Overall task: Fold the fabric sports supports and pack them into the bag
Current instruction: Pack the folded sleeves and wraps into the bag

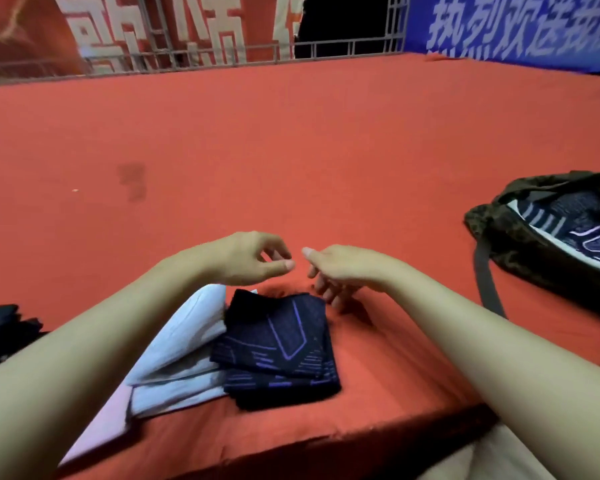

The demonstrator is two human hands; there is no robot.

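Two bare hands poised just above the red-covered desk [291, 140], near its front edge, thumbs almost meeting — left hand [250, 259] with fingers [274, 252] loosely curled toward the thumb and nothing between them, right hand [340, 271] palm down with fingers [329, 289] hanging relaxed, tips near or touching the cloth just past the far right corner of the folded pile; contact hard to judge. Directly below and between the forearms, a folded dark support [281, 344] with purple line pattern, lying flat in a stack of a few layers, untouched by either hand. Tucked partly beneath its left side, a folded white support [184, 344], its layers fanned out toward the desk's near edge. At the far left edge of view, part of a black fabric item [4, 327], half hidden behind the left forearm — kind not clear. Well apart to the right, a dark patterned bag [520, 237] lying open on the desk, grey strap [487, 289] trailing toward the front edge; inside its mouth, another dark patterned support [575, 226] with white and purple stripes, already packed. Beyond the desk, a metal railing [222, 57], a red banner [136, 29] with white characters and a blue banner [516, 26] with pale characters.
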